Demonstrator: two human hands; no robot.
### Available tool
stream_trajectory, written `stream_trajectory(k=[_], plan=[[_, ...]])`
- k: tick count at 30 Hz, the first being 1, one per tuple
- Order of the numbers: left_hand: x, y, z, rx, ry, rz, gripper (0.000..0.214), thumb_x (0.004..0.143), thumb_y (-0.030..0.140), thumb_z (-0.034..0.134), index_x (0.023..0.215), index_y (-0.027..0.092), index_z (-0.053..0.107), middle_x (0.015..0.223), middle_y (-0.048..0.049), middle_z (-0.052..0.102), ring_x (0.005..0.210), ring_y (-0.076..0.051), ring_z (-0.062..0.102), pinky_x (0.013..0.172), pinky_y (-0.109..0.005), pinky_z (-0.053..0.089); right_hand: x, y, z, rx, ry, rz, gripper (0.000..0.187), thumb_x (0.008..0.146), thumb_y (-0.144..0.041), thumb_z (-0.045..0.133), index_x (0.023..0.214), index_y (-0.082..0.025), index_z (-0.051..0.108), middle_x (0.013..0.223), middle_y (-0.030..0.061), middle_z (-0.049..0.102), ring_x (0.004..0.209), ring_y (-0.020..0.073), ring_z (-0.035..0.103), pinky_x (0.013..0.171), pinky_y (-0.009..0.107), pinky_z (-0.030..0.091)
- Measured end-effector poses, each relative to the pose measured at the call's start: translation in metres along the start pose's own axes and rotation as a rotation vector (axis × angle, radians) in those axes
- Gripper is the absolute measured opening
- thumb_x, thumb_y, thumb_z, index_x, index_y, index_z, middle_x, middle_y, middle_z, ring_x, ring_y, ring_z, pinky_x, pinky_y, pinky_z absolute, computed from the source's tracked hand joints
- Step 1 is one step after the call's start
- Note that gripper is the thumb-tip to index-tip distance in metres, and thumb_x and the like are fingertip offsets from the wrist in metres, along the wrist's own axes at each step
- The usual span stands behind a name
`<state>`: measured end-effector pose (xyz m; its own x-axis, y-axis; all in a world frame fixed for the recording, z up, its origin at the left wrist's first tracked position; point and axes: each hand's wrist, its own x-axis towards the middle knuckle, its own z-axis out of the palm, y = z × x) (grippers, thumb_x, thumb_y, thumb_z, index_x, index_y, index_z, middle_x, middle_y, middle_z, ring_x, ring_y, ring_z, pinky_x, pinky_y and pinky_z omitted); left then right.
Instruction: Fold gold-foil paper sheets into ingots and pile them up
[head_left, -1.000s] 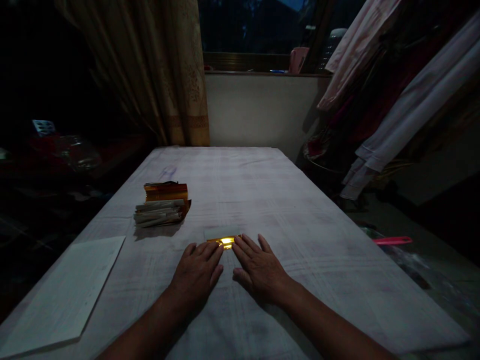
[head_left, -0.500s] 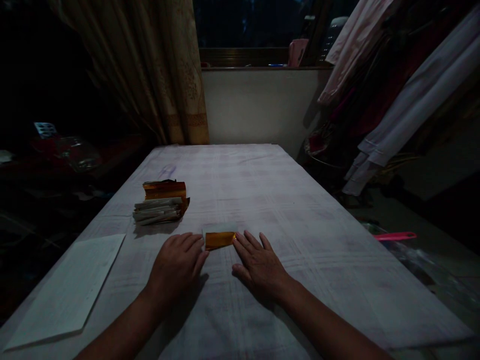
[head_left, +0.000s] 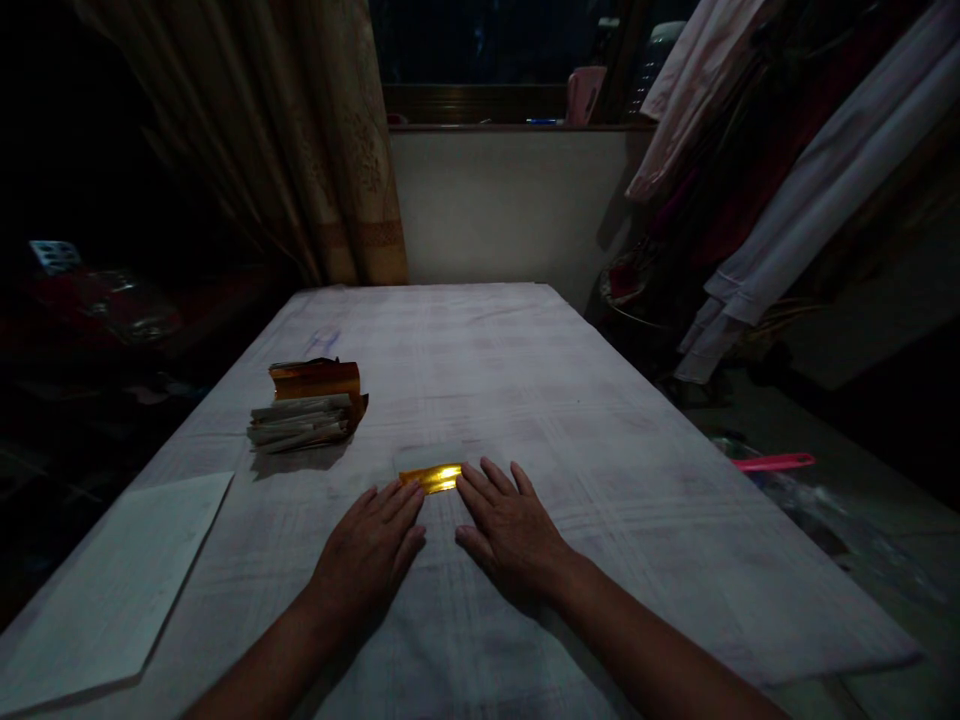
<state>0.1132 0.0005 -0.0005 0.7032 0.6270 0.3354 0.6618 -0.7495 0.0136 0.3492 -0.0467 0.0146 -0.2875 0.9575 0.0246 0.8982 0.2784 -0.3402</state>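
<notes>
Two flat grips, nothing clasped: left hand (head_left: pixel 371 545) and right hand (head_left: pixel 512 528) just touch the gold foil strip (head_left: pixel 433 479) on the surface (head_left: pixel 645 510). Looks part-folded tbh, with a pale bit (head_left: pixel 431 454) left flat.

Both hands (head_left: pixel 367 548) (head_left: pixel 511 528) palm-down, apparently flat

– How is the light?
– Dim; the left side sinks almost to black, and the window (head_left: pixel 487 45) is dark.
– Any glare?
– A bright patch on the gold paper (head_left: pixel 435 479). Soft shadow edges the paper stack (head_left: pixel 304 424); the view's sides look stretched.
</notes>
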Motion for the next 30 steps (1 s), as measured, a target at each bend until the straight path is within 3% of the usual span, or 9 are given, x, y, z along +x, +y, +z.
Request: stream_trajectory(k=[2,4,7,12,16,21,25,30], plan=[[0.009,-0.001,-0.006,-0.05,-0.001,-0.028,0.035,0.103,0.024,0.041,0.128,0.02,0.065,0.129,-0.0107,0.071,0.118,-0.025,0.066,0.106,-0.048,0.046,0.003,0.0,-0.003,-0.019,0.032,-0.011,0.052,0.1,-0.042,0.052,0.148,-0.021,0.048,0.156,0.0106,0.047,0.146,0.0346,0.035,0.118,0.063,0.022],[0.022,-0.002,-0.011,-0.1,-0.033,-0.045,0.025,0.1,0.019,0.047,0.11,0.021,0.07,0.11,-0.0079,0.076,0.099,-0.024,0.071,0.096,-0.046,0.051,0.01,0.001,-0.008,-0.033,0.074,-0.036,0.04,0.098,-0.034,0.055,0.136,-0.023,0.059,0.147,0.0101,0.057,0.137,0.0328,0.046,0.114,0.06,0.028],[0.039,-0.006,-0.015,-0.1,-0.081,-0.107,0.014,0.095,0.02,0.057,0.102,0.021,0.07,0.095,-0.0061,0.074,0.084,-0.023,0.068,0.08,-0.039,0.053,0.025,0.005,-0.013,-0.01,0.132,-0.068,0.023,0.094,-0.024,0.059,0.115,-0.022,0.069,0.126,0.0077,0.07,0.116,0.0262,0.061,0.105,0.049,0.039],[0.045,-0.011,-0.016,-0.043,-0.126,-0.108,0.014,0.096,0.02,0.056,0.094,0.02,0.07,0.088,-0.0058,0.071,0.078,-0.022,0.066,0.075,-0.036,0.051,0.043,0.018,-0.005,0.087,0.211,-0.056,0.033,0.087,-0.021,0.068,0.12,-0.02,0.07,0.123,0.0104,0.07,0.114,0.0259,0.062,0.1,0.043,0.044],[0.04,-0.01,-0.016,-0.074,-0.114,-0.095,0.012,0.095,0.022,0.06,0.1,0.02,0.071,0.094,-0.0062,0.072,0.082,-0.022,0.067,0.078,-0.037,0.052,0.04,0.024,0.004,0.134,0.278,-0.081,0.033,0.087,-0.025,0.069,0.119,-0.023,0.07,0.127,0.0111,0.068,0.118,0.0268,0.06,0.102,0.045,0.043],[0.033,-0.009,-0.013,-0.139,-0.038,-0.118,0.018,0.093,0.022,0.066,0.11,0.022,0.071,0.109,-0.0078,0.071,0.095,-0.024,0.067,0.084,-0.039,0.055,0.04,0.018,0.004,0.117,0.28,-0.015,0.034,0.088,-0.033,0.07,0.117,-0.016,0.068,0.122,0.0127,0.067,0.113,0.0278,0.059,0.098,0.043,0.043],[0.028,-0.013,-0.003,-0.163,0.054,-0.15,0.017,0.095,0.026,0.061,0.108,0.023,0.071,0.12,-0.0097,0.069,0.106,-0.027,0.066,0.09,-0.044,0.055,0.045,0.011,0.002,0.085,0.28,0.049,0.023,0.09,-0.032,0.07,0.109,-0.019,0.071,0.115,0.0099,0.068,0.109,0.0264,0.059,0.095,0.041,0.044],[0.025,-0.019,0.012,-0.179,0.144,-0.219,0.027,0.094,0.029,0.061,0.119,0.021,0.064,0.129,-0.0131,0.066,0.118,-0.031,0.063,0.1,-0.05,0.05,0.045,0.013,0.005,0.115,0.308,0.048,0.032,0.084,-0.029,0.076,0.114,-0.019,0.069,0.12,0.0113,0.066,0.114,0.0281,0.057,0.098,0.043,0.043]])
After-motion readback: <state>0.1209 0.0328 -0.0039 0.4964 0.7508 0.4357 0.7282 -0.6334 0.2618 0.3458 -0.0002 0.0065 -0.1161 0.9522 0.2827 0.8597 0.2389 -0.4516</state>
